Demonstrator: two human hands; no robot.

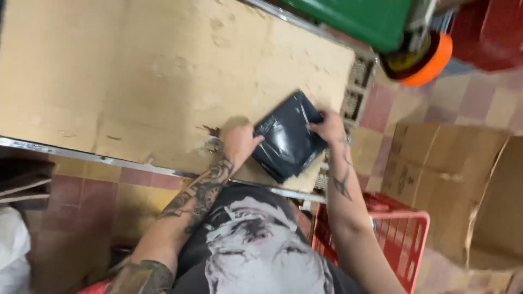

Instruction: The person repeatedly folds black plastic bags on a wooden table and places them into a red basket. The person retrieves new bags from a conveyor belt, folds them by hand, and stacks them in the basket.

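Black, glossy plastic is what both of my hands are on — a flat dark mailer bag (287, 137) lying near the front right corner of the cardboard-covered table (136, 81). Nearest to me, my two forearms run up from the bottom of the view and close in on the parcel from either side. My left hand (239, 142) rests against its left edge, fingers curled down onto the plastic; whether it pinches the bag or only presses it I cannot tell. My right hand (328, 126) sits at the upper right corner, fingertips bent over the edge, seemingly gripping a fold there.

The parcel lies skewed — its long axis runs from lower left to upper right, so it sits between the hands rather than in front of either. Both are touching it; neither is clearly nearer.

Just right of me stands a red wire basket (400, 239). Beyond it are open cardboard boxes (447, 169), and furthest off a green bin (359, 19) beside an orange wheel (430, 60).
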